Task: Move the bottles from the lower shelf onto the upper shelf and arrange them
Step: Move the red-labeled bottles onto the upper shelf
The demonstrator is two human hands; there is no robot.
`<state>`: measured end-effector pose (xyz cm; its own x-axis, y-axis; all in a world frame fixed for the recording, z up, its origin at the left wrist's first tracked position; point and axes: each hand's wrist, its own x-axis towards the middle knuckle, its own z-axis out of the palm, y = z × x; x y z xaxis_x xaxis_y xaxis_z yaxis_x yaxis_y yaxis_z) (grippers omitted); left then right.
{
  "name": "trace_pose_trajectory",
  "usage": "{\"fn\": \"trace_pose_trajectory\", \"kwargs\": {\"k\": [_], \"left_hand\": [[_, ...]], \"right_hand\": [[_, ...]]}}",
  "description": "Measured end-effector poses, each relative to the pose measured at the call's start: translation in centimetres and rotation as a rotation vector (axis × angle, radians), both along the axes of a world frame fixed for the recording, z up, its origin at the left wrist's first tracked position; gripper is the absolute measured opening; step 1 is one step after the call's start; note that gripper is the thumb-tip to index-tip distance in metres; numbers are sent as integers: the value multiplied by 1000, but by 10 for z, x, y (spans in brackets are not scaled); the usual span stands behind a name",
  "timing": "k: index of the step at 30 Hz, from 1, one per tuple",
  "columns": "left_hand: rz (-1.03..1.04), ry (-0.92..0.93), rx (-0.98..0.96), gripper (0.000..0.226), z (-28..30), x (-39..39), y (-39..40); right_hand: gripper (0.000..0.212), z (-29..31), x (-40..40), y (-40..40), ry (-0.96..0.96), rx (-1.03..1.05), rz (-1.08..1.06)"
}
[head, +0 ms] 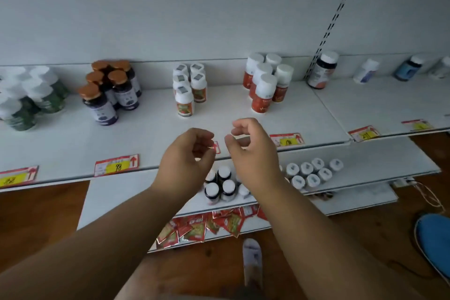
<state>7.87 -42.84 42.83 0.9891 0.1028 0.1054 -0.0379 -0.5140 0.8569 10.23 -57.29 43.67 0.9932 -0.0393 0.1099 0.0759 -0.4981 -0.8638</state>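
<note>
Currently both hands were raised in front of the white upper shelf (73,139) edge, empty. Left hand (186,161) had fingers loosely curled, thumb near fingertips, holding nothing. Right hand (253,151) likewise loosely curled, holding nothing, just beside the left at its 3 o'clock.

Task items: dark bottles with white caps (220,186) stood on the white lower shelf (379,165), directly below the hands at 6 o'clock, partly hidden by the wrists. Four were countable; others behind the right wrist could not be counted. At 3 o'clock from these, a cluster of white-capped bottles with grey lid stickers (314,173) on the same shelf; about nine visible, some hidden by the forearm.

Upper shelf, at 12 o'clock from the hands: five white bottles with red-green labels (188,89). At 1 o'clock: five red-orange bottles with white caps (266,85). At 10 o'clock: five dark purple-labelled bottles with copper caps (109,90). At 9 o'clock, far: green bottles with white caps (29,97), blurred, count uncertain.

Red-and-yellow price tags (117,164) lined the upper shelf's front edge. Red foil sachets (202,226) lay on a lower tier at 6 o'clock, above the brown wooden floor (36,221).
</note>
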Motion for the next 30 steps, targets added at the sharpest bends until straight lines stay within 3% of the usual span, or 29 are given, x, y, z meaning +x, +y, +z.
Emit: {"fn": "trace_pose_trajectory", "kwargs": {"k": [7, 11, 16, 21, 30], "left_hand": [[94, 16, 19, 27, -16, -76, 77], [205, 79, 26, 28, -50, -102, 96], [341, 232, 13, 29, -126, -122, 92], [348, 354, -12, 24, -218, -100, 78], [443, 451, -183, 16, -346, -34, 62]], "right_hand": [[25, -6, -58, 75, -20, -76, 239], [21, -39, -71, 97, 5, -89, 359], [20, -126, -84, 94, 191, -150, 500], [15, -219, -57, 73, 306, -272, 436], [21, -350, 38, 74, 169, -495, 405]]}}
